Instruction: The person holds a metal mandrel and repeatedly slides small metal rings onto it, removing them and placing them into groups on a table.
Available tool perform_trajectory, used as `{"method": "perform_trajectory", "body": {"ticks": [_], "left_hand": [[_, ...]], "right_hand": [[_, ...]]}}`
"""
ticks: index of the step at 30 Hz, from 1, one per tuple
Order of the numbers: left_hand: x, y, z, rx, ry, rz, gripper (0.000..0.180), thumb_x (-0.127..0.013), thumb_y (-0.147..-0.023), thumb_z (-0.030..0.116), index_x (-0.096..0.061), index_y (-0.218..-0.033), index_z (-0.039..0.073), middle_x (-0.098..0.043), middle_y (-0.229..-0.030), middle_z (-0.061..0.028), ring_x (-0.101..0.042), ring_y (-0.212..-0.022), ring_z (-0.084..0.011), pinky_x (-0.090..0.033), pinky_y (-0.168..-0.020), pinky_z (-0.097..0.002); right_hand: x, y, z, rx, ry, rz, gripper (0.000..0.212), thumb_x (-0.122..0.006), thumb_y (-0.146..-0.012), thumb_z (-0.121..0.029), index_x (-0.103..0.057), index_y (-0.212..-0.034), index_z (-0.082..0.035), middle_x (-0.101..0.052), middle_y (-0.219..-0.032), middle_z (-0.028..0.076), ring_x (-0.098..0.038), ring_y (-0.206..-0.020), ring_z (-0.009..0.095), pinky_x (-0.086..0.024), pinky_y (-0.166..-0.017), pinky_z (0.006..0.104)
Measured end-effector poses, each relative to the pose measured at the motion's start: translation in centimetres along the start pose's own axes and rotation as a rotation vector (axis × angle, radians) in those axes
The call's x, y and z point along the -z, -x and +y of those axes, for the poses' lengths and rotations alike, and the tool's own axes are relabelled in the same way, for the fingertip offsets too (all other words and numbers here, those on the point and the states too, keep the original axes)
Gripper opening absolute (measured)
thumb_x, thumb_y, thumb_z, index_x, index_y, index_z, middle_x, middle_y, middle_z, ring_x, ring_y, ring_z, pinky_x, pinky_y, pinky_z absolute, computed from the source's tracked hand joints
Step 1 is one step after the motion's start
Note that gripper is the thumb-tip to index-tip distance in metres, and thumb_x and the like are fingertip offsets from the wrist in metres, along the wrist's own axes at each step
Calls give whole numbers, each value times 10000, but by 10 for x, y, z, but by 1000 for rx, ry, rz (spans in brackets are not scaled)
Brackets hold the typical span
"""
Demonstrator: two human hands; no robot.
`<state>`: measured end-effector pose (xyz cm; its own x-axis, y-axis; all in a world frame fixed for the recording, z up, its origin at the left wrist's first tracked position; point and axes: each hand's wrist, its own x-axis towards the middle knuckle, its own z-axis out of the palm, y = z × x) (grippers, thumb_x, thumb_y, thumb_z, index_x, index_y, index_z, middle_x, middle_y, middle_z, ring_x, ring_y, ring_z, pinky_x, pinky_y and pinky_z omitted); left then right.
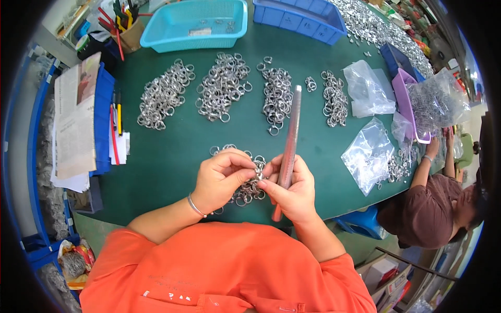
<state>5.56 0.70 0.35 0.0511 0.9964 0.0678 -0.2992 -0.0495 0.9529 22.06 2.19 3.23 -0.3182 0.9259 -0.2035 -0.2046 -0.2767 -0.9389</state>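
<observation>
My left hand (220, 176) is closed in a pinch on a small silver ring (258, 170) in front of my chest. My right hand (298, 192) grips a tapered metal ring mandrel (291, 133) with a red handle; it stands nearly upright, and the thumb and fingertips also reach the ring. Directly under my hands lies a heap of silver rings (247, 196), partly covered by them. Farther off are separate piles of rings: one at the left (163, 99), a larger pile (222, 86), a narrow pile (277, 94) and a smaller pile (334, 99).
A turquoise basket (151, 39) and a blue bin (297, 26) stand at the back of the green table (156, 172). Clear plastic bags (368, 151) and a purple basket (404, 101) are at the right, near a co-worker (433, 208). Newspaper (75, 120) and pens (115, 133) are left.
</observation>
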Motion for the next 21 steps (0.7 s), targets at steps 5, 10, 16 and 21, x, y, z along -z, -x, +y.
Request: {"method": "perform_trajectory", "body": {"ticks": [5, 10, 16, 21], "left_hand": [[2, 2, 0, -60, -39, -28, 140, -596, -760, -117, -575, -871, -34, -543, -935, -92, -577, -840, -157, -511, -739, -261], [6, 2, 1, -90, -91, -56, 153, -611, -747, -119, -582, -869, -32, -544, -932, -95, -578, -827, -154, -512, -723, -256], [6, 4, 0, -194, -228, -61, 158, -658, -710, -105, -611, -826, -8, -565, -875, -85, -561, -753, -134, -484, -641, -240], [3, 1, 10, -408, -478, -46, 186, -732, -627, -45, -646, -754, 61, -583, -756, -42, -551, -652, -136, -438, -544, -242]], "right_hand": [[3, -3, 1, 48, 48, 26, 312, -635, -748, 64, -446, -986, -7, -592, -884, 93, -532, -598, 48, -415, -470, 155], [3, -4, 3, 82, 26, 42, 315, -630, -750, 69, -436, -989, -3, -598, -887, 108, -524, -582, 49, -410, -464, 155], [5, -1, 5, 57, -1, 34, 311, -633, -752, 61, -437, -985, -6, -598, -886, 102, -506, -569, 43, -401, -461, 155], [5, 1, 8, 84, -9, 29, 310, -632, -754, 61, -437, -987, -3, -597, -884, 100, -498, -551, 42, -393, -451, 153]]}}
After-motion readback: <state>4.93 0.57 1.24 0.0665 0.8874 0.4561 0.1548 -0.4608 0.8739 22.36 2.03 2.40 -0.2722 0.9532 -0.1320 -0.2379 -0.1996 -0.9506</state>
